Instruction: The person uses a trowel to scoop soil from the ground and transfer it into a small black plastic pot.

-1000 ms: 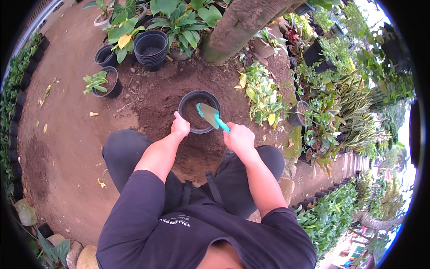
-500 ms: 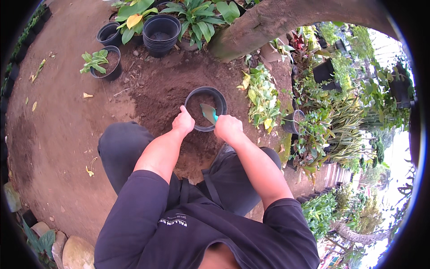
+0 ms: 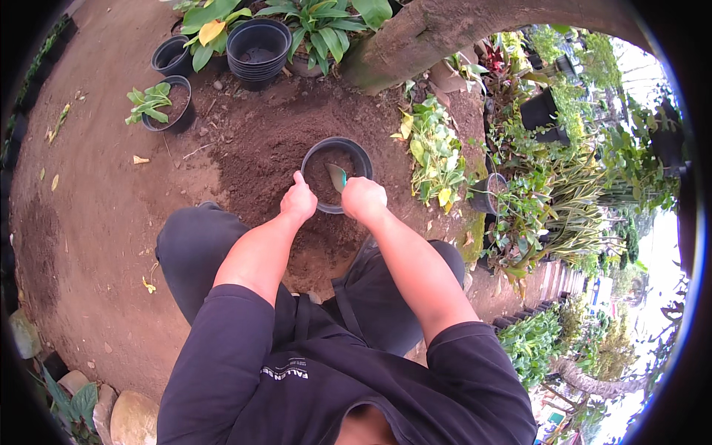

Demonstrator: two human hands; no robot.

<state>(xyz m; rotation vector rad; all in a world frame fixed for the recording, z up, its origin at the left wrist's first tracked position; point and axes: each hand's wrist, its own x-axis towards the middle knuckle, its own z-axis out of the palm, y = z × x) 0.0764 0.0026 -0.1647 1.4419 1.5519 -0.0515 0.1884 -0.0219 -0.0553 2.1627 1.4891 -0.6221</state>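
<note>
In front of me a round black plant pot stands on loose dark soil, with soil inside it. My left hand grips the pot's near left rim, thumb along the edge. My right hand is closed around the handle of a small garden trowel. The trowel's blade points into the pot, over or against the soil there; its tip touching cannot be made out. A bit of its green-blue handle shows beside my fingers.
A potted leafy seedling, a black pot and a stack of black pots stand far left. A thick trunk slants across the back. Cut yellow-green leafy stems lie right of the pot, before dense plants.
My right hand has shifted slightly left, bringing the trowel's blade more upright in the pot. The left hand keeps its grip on the rim.
</note>
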